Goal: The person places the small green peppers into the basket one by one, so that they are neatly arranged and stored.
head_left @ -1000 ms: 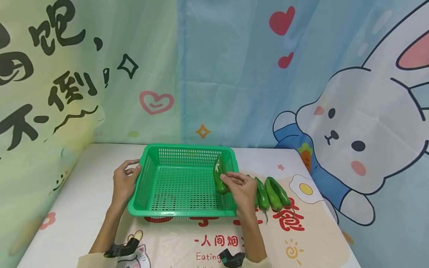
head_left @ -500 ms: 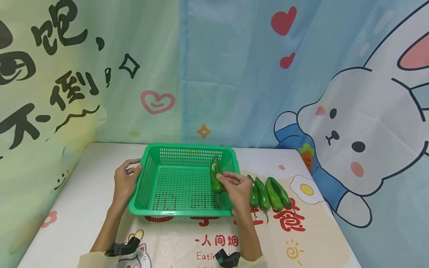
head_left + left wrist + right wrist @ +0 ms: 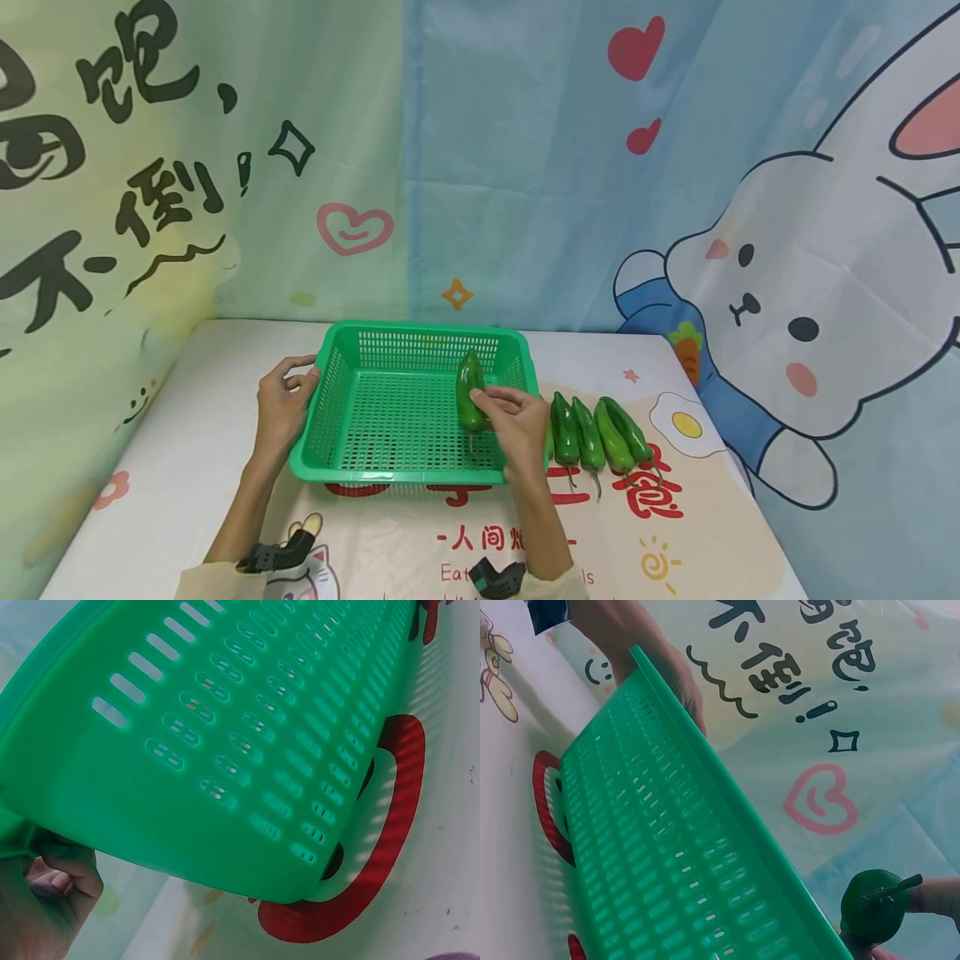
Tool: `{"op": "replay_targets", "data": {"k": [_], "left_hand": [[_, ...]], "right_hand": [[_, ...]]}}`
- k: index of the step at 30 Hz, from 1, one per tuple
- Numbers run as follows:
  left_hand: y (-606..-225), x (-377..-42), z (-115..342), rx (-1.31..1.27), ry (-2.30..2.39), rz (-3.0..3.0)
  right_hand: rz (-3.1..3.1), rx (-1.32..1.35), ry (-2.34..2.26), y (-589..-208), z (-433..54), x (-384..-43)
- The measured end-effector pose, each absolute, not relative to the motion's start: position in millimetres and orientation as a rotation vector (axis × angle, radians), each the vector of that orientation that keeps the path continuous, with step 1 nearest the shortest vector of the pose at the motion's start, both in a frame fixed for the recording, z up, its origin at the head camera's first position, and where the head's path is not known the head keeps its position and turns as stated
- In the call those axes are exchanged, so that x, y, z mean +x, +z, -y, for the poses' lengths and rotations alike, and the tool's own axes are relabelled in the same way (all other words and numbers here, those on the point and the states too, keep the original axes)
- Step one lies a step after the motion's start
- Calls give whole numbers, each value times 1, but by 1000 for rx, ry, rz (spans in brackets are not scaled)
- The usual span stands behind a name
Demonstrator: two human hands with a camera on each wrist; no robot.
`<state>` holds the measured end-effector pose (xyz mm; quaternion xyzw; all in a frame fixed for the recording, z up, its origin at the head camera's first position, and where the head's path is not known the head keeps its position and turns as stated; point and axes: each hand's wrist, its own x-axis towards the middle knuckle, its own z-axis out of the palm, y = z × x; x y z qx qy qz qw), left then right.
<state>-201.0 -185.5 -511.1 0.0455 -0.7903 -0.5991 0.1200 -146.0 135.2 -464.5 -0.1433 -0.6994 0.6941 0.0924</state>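
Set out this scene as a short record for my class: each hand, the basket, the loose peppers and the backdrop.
left hand: grips the basket's left rim
right hand: pinches a green pepper over the basket
basket: green, perforated, no pepper on its visible floor
loose peppers: right of the basket; four plainly visible, another partly hidden
backdrop: printed with hearts and a rabbit

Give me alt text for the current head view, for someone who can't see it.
The right hand holds a glossy green pepper over the right half of a green plastic basket, while the left hand grips the basket's left rim. More green peppers lie side by side on the table, right of the basket, in front of a cartoon backdrop.
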Motion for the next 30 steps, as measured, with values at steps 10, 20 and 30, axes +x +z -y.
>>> {"op": "replay_targets", "data": {"k": [10, 20, 30], "left_hand": [[-511, -202, 186, 120, -1766, 2296], [-511, -201, 186, 115, -1764, 2302], [-511, -202, 186, 125, -1764, 2303]], "right_hand": [[2107, -442, 2060, -467, -123, -148], [2116, -461, 2078, -470, -114, -149], [2098, -442, 2116, -474, -105, -151]]}}
